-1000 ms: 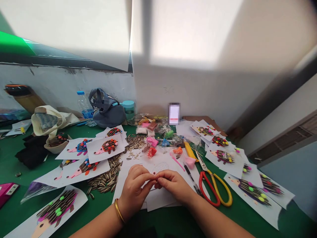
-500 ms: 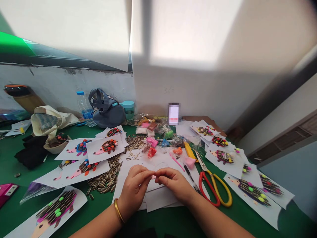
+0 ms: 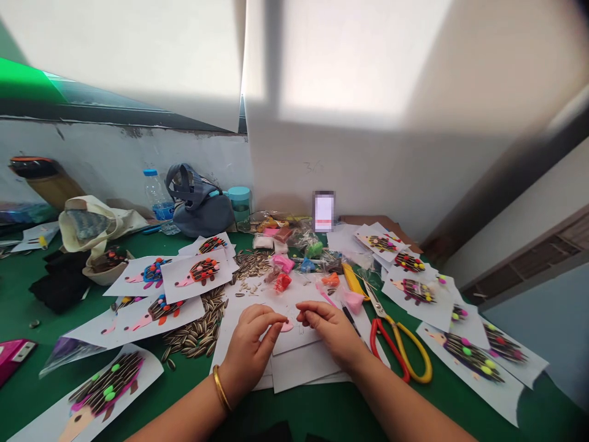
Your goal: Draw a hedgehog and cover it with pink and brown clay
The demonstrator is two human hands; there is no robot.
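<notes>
My left hand point(image 3: 257, 337), with a gold bangle at the wrist, is over the white paper point(image 3: 304, 362), thumb and forefinger bent close together. Whatever its fingertips hold, if anything, is too small to make out. Just right of those fingertips a flat pink piece point(image 3: 286, 326) lies on the paper, beside faint pencil lines. My right hand point(image 3: 327, 328) is across from it, its thumb and fingers pinched; anything between them is hidden. Red-and-yellow scissors point(image 3: 391, 331) lie right of my right hand, and a black pen point(image 3: 352, 320) is partly behind it.
Striped seeds point(image 3: 197, 325) are heaped to the left. Hedgehog pictures on paper point(image 3: 216, 285) lie on both sides. Bagged coloured clay point(image 3: 281, 282), a yellow cutter point(image 3: 353, 282) and an upright phone point(image 3: 324, 212) stand or lie behind. A blue bag point(image 3: 202, 215) is at the wall.
My hands have moved apart; the right one shifted a little right and up. More of the pink piece and the pencil lines now shows between them.
</notes>
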